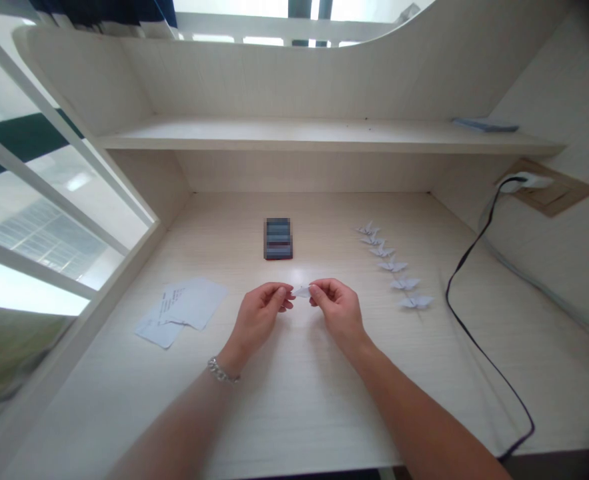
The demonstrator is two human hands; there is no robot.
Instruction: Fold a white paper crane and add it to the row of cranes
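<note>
Between my two hands is a small folded piece of white paper (301, 292), held just above the desk. My left hand (265, 305), with a silver bracelet (220, 371) at the wrist, pinches its left end between thumb and fingers. On the other end, the thumb and fingertips of my right hand (338, 308) are closed. The fingers cover part of the paper, so its full shape is hidden. To the right, several white folded paper cranes (393, 266) stand in a slanting row on the desk.
Two overlapping paper sheets (194, 303), one with writing, lie at the left. A dark, blurred rectangular object (278, 239) lies beyond my hands. A black cable (449, 300) runs from the wall socket (554, 190) down the right side. A shelf (294, 133) spans the back.
</note>
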